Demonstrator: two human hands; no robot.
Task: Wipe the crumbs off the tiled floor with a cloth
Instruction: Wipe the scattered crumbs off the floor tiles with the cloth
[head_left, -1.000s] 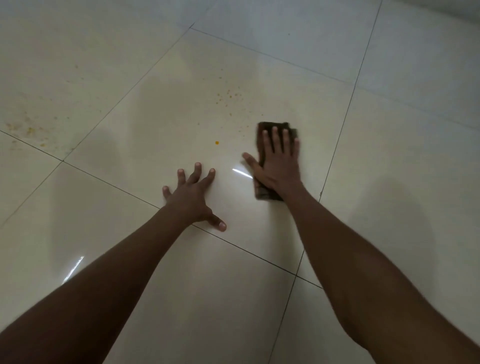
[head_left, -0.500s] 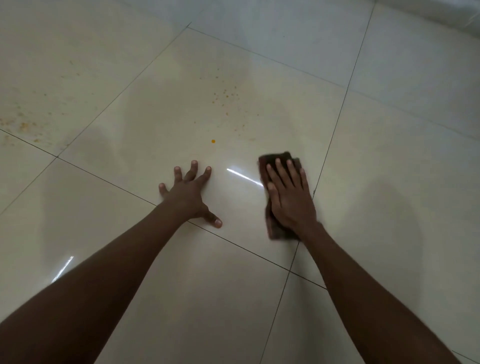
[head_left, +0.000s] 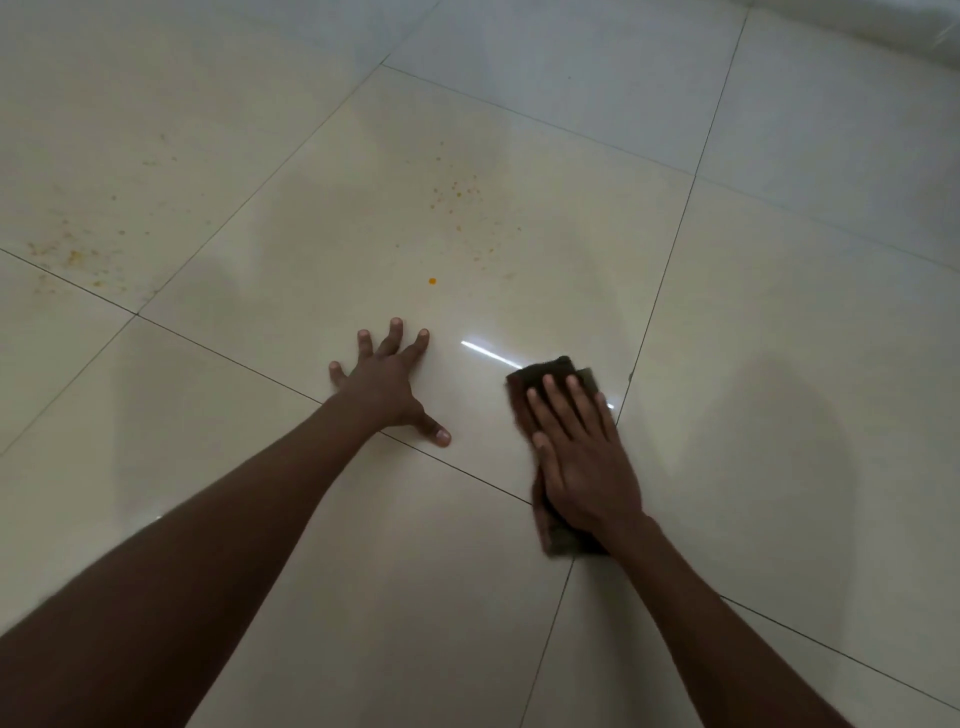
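Observation:
My right hand (head_left: 582, 457) lies flat on a folded dark brown cloth (head_left: 545, 371), pressing it onto the cream tiled floor (head_left: 311, 260) near a tile joint; most of the cloth is hidden under the palm. My left hand (head_left: 384, 384) rests on the floor with fingers spread, holding nothing. One orange crumb (head_left: 432, 281) lies just beyond the left fingertips. A scatter of small orange crumbs (head_left: 460, 200) sits farther away on the same tile. Another patch of crumbs (head_left: 72, 257) spreads over the tile at the far left.
Dark grout lines cross the glossy floor, one running under my left wrist and the cloth. A bright light reflection (head_left: 488, 353) streaks the tile between my hands. A pale edge (head_left: 883, 26) shows at the top right corner.
My right hand has dragged the cloth toward me, from beside the crumb scatter down to the tile joint. The left hand has stayed planted.

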